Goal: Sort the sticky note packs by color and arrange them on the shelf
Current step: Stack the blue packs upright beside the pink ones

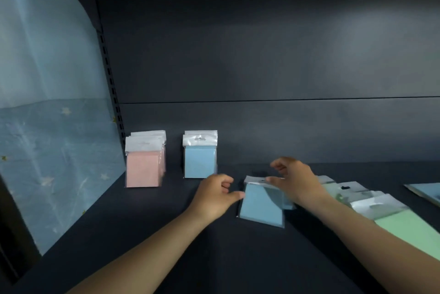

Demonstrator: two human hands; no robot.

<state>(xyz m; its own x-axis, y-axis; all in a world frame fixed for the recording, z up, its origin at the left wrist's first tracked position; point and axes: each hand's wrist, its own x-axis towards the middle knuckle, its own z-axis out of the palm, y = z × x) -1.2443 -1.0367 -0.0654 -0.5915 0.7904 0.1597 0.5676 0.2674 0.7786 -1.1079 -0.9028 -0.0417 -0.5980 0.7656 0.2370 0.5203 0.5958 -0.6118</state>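
A blue sticky note pack [260, 205] stands tilted on the dark shelf [214, 258], mid-frame. My right hand [295, 182] pinches its clear top flap. My left hand [214, 195] touches the pack's left edge with a fingertip, its other fingers loosely curled. At the back left, a row of pink packs [144, 167] stands upright. Beside it stands a row of blue packs [200, 163]. Green packs [404, 224] lie flat at the right, partly behind my right forearm.
A light blue sheet with stars [54, 151] covers the left side panel. Another blue pack [426, 192] lies flat at the far right edge. The dark back wall [285, 67] closes the shelf behind.
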